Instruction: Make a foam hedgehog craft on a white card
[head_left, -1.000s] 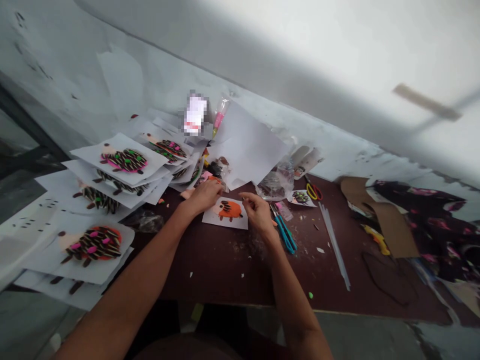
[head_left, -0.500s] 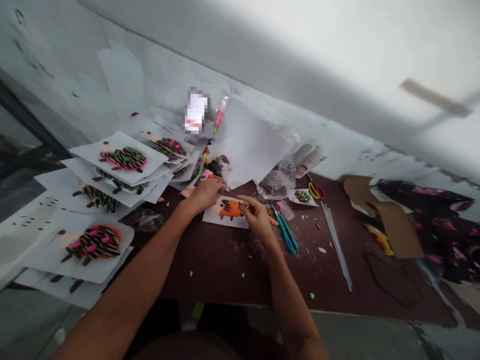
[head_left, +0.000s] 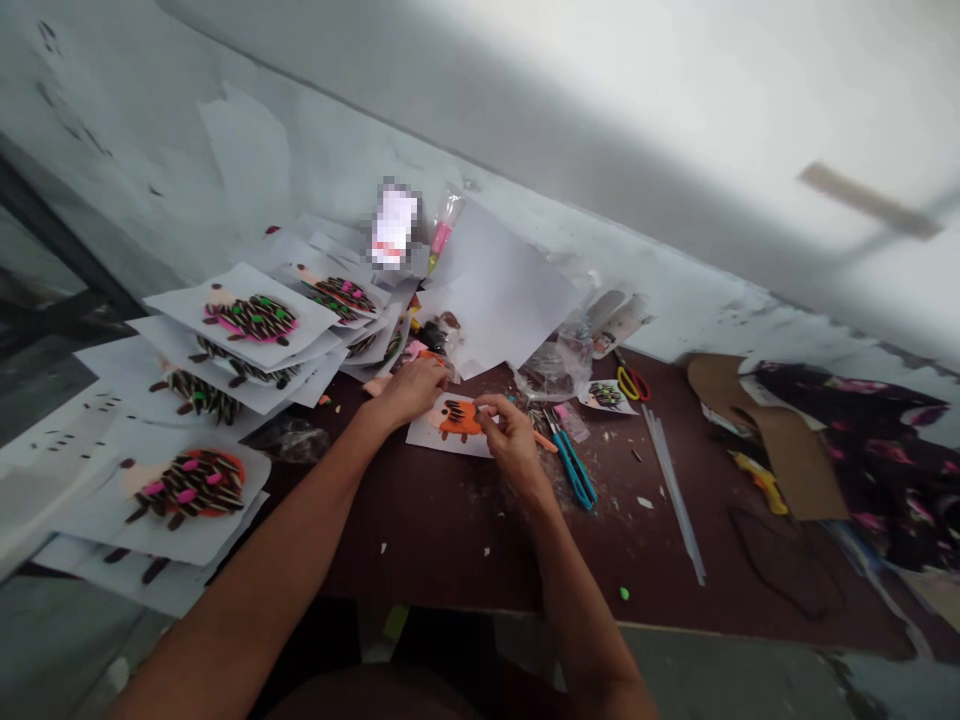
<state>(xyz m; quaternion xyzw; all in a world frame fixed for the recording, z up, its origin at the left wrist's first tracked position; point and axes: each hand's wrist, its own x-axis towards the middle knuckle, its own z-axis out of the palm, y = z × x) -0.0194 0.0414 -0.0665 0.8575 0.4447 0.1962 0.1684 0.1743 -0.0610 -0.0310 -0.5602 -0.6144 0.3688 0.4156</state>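
Note:
A small sheet of white paper lies on the dark table, bearing an orange clay hedgehog with a pale snout, brown feet and a few dark striped sunflower seeds stuck in its back. My left hand rests at the sheet's upper left, fingers stretched out and lying low. Over the hedgehog's right end, my right hand pinches a small dark sunflower seed, mostly covered by thumb and finger.
Papers with seed-covered hedgehogs are stacked at left. Blue-handled scissors, clear sticks and a plastic bag lie right of my hands. Further right are a yellow glue gun and cardboard. A phone leans at the wall.
My right hand has shifted slightly, its fingertips lower and closer over the hedgehog's right end. My left hand stays in place, and the view has tilted a little.

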